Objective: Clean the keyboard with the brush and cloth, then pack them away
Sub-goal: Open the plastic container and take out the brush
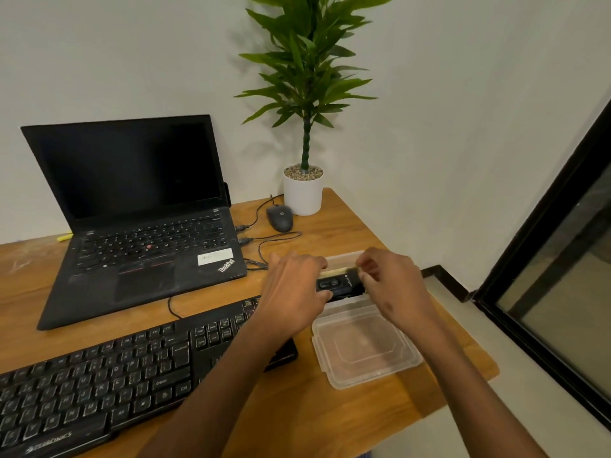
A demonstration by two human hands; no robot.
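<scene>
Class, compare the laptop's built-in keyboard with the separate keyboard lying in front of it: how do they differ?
The laptop keyboard is compact and has a red pointing nub; the separate keyboard is wider and adds a number pad. The laptop keyboard lies uncovered; the left forearm crosses the separate keyboard's right end. Both are black and sit on the wooden desk.

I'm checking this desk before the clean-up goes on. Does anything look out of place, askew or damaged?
Nothing looks broken or spilled. The laptop sits turned at an angle to the desk edge, and pale scuffs mark the wood at the far left. A clear lid lies loose beside the keyboard.
</scene>
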